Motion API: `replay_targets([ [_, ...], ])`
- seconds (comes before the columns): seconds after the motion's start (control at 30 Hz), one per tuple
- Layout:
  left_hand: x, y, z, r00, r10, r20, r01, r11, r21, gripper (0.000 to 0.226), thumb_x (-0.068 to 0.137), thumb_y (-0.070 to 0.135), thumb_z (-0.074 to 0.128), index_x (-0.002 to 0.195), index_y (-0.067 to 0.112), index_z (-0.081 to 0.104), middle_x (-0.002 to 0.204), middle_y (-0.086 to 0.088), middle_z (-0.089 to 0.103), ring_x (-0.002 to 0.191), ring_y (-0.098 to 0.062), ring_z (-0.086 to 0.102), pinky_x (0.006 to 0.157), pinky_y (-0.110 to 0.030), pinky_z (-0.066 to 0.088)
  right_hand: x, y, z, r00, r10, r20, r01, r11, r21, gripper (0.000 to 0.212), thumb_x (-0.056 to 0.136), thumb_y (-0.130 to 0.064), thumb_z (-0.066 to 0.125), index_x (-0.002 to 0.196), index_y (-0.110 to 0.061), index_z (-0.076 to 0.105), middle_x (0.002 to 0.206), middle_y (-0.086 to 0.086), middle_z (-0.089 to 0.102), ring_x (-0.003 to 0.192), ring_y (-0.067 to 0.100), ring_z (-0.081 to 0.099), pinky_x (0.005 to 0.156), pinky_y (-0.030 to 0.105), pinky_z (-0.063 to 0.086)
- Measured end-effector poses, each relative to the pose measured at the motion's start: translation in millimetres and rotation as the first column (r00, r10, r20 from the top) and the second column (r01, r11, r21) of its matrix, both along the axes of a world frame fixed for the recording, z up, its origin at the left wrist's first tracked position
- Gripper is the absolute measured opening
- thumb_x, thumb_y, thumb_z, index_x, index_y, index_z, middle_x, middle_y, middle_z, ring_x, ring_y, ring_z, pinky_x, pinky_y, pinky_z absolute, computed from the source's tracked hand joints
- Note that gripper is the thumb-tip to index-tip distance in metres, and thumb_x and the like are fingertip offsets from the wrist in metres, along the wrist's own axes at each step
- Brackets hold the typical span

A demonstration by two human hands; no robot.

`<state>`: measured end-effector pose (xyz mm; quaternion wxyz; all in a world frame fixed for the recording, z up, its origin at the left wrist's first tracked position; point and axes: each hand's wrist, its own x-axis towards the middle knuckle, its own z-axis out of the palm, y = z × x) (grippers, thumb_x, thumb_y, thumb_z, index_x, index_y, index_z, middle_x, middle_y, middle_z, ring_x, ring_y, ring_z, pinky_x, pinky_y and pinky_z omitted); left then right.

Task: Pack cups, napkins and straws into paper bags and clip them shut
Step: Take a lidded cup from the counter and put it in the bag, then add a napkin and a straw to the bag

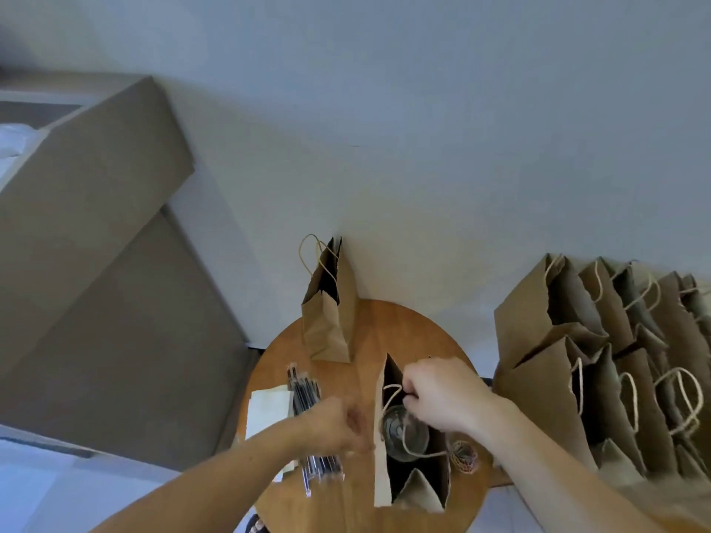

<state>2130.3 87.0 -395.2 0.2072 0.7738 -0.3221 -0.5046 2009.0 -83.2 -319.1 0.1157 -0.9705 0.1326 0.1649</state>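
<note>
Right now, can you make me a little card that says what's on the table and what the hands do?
table: round, wooden
bag: open, standing in the middle
cup: inside the bag
straws: left of bag, by napkins
clips: right of bag
left hand: pinches bag's left edge
right hand: curled at bag's mouth; grip unclear
second bag: far side

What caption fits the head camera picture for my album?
Left hand and right hand hold a paper bag, cup inside, on the table.

Left hand point(338, 428) pinches the edge of the open paper bag point(382, 478), right hand point(438, 398) grips its rim, cup point(404, 434) sitting inside. Straws point(304, 394) and napkins point(267, 413) lie beside it on the round table point(346, 505).
</note>
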Motion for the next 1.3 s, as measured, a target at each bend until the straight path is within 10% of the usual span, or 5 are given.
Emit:
replay_targets([
  [0.2,60.3,38.4,-3.2,0.967,0.070,0.243,-0.076,0.997,0.019,0.035,0.087,0.033,0.065,0.119,0.019,0.062,0.111,0.000,0.066,0.099,-0.016,0.063,0.088,-0.035,0.054,50.7,32.2,3.0,0.948,-0.176,0.264,0.118,0.968,0.221,0.011,0.097,-0.029,0.051,0.101,-0.027,0.061,0.094,-0.011,0.061,0.081,0.006,0.058,0.065,0.019,0.045],
  [0.53,132.9,119.7,-60.5,0.878,0.409,0.248,-0.447,0.887,0.121,0.045,0.091,0.033,0.058,0.133,0.020,0.053,0.122,0.001,0.062,0.097,-0.013,0.060,0.065,-0.020,0.045,146.6,135.3,-145.7,0.915,-0.367,-0.168,0.402,0.781,0.478,0.033,0.093,-0.032,0.056,0.061,-0.022,0.050,0.059,-0.007,0.051,0.051,0.005,0.048,0.049,0.021,0.040],
  [0.87,148.5,129.7,-129.1,0.882,0.438,0.174,-0.465,0.868,0.172,0.038,0.096,0.027,0.054,0.133,0.016,0.051,0.127,-0.001,0.057,0.095,-0.013,0.052,0.057,-0.011,0.036,161.1,196.2,-269.7,0.732,-0.539,-0.416,0.671,0.675,0.306,0.041,0.093,-0.038,0.058,0.121,-0.008,0.053,0.113,0.007,0.068,0.097,0.021,0.069,0.060,0.022,0.043],
  [1.3,151.0,135.2,-140.8,0.891,0.417,0.181,-0.451,0.858,0.245,0.030,0.095,0.026,0.051,0.124,0.018,0.053,0.111,0.005,0.057,0.081,-0.006,0.053,0.060,-0.017,0.043,152.2,201.1,-293.2,0.771,-0.580,-0.262,0.632,0.747,0.207,0.026,0.094,-0.037,0.058,0.113,-0.018,0.053,0.106,-0.002,0.070,0.093,0.016,0.070,0.059,0.022,0.044],
])
